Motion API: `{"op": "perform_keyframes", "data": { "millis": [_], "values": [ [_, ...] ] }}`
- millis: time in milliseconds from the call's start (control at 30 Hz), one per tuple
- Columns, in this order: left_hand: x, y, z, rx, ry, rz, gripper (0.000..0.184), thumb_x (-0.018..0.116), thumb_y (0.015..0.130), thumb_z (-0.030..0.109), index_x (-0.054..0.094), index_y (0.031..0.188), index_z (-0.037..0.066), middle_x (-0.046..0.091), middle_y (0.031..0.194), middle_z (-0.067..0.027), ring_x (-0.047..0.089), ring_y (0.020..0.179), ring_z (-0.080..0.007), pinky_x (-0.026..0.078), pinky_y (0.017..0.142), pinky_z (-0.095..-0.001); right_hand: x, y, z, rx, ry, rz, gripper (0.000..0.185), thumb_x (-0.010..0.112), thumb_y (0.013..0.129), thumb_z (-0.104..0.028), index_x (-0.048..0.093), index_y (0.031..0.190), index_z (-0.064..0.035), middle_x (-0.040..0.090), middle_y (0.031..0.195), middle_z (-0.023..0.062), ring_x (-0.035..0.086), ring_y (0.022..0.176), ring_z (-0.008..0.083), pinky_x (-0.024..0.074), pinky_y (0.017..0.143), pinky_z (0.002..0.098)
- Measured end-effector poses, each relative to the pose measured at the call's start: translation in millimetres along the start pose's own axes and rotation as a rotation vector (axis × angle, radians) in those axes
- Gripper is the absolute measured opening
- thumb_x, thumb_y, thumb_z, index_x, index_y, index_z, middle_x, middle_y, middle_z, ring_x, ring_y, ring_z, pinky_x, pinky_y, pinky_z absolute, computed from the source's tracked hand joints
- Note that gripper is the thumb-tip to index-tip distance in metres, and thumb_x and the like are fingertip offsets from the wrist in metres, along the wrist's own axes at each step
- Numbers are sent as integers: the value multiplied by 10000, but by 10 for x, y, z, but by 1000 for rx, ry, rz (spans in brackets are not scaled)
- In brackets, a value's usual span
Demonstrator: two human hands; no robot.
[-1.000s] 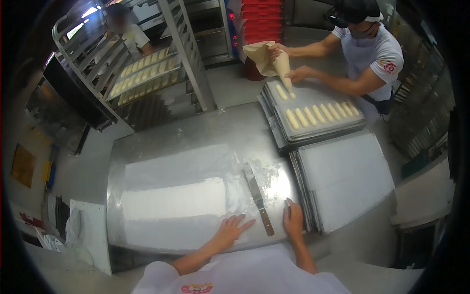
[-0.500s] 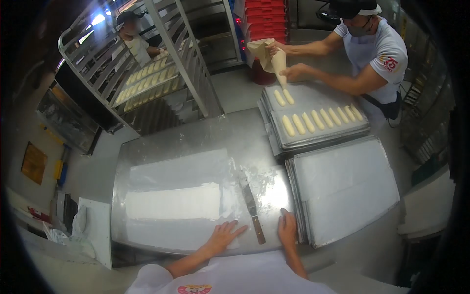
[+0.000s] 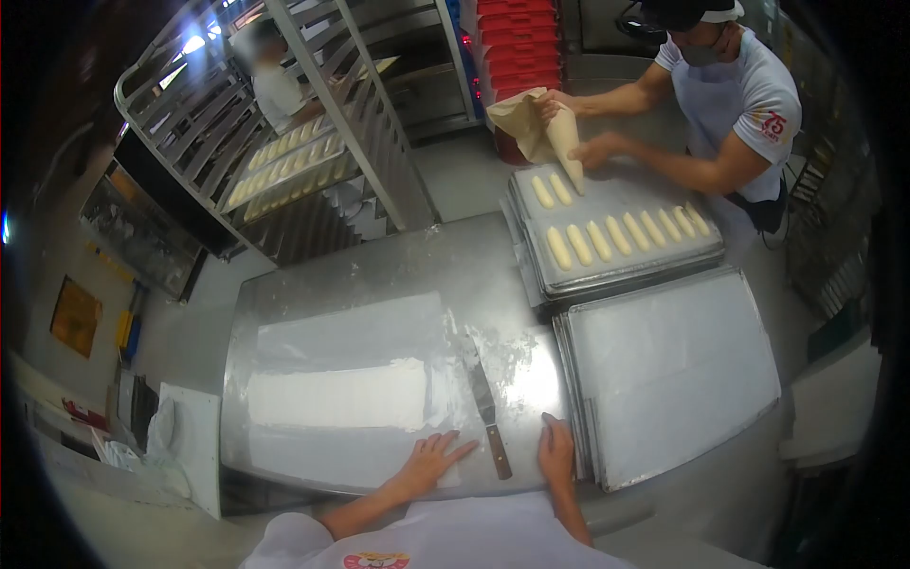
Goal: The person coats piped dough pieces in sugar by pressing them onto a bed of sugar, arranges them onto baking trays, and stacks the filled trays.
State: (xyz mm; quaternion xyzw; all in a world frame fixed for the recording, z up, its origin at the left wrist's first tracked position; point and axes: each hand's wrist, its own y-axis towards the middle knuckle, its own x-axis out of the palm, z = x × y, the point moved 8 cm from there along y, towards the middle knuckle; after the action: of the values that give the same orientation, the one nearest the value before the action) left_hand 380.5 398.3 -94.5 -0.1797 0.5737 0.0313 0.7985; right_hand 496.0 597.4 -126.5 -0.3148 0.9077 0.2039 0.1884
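Note:
My left hand (image 3: 429, 465) rests with spread fingers on the near edge of a paper sheet (image 3: 351, 327), which lies on the metal table (image 3: 379, 261). Across the sheet runs a flat white rectangular layer (image 3: 336, 396). My right hand (image 3: 556, 449) is at the table's near right edge, fingers curled together; whether something small is between them I cannot make out. Between my hands lies a spatula (image 3: 492, 425) with a wooden handle, touched by neither. Beside my right hand is a stack of paper-lined trays (image 3: 673, 370).
At the back right a co-worker (image 3: 725, 104) holds a piping bag (image 3: 566, 142) over a tray (image 3: 626, 273) with several piped strips. A rack (image 3: 332, 104) with filled trays stands back left, another person (image 3: 275, 85) behind it. Red crates (image 3: 517, 47) are stacked at the back.
The co-worker finished a second short-row strip, and the piping bag moved slightly right. My hands stay on the table; the camera view has shifted. The person behind the rack has moved.

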Motion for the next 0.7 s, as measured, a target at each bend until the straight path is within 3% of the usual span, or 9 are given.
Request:
{"op": "perform_keyframes", "data": {
  "millis": [433,700],
  "values": [
    [39,14,-9,-4,53,7,999,615,620,-68,191,1464,258,333,1362,-163,387,1173,-325,342,922,-421,-5,0,-4,34,24,-5,249,487,850,21,569,1084,15,555,898,195,548,852,356,436,761,398],
    [47,25,-6,8,65,-3,1015,715,611,47,201,1461,257,340,1351,-167,382,1179,-315,334,917,-429,7,-5,28,86,21,-22,220,491,864,-10,580,1066,0,577,948,193,561,899,353,440,802,395]
  ]
}}
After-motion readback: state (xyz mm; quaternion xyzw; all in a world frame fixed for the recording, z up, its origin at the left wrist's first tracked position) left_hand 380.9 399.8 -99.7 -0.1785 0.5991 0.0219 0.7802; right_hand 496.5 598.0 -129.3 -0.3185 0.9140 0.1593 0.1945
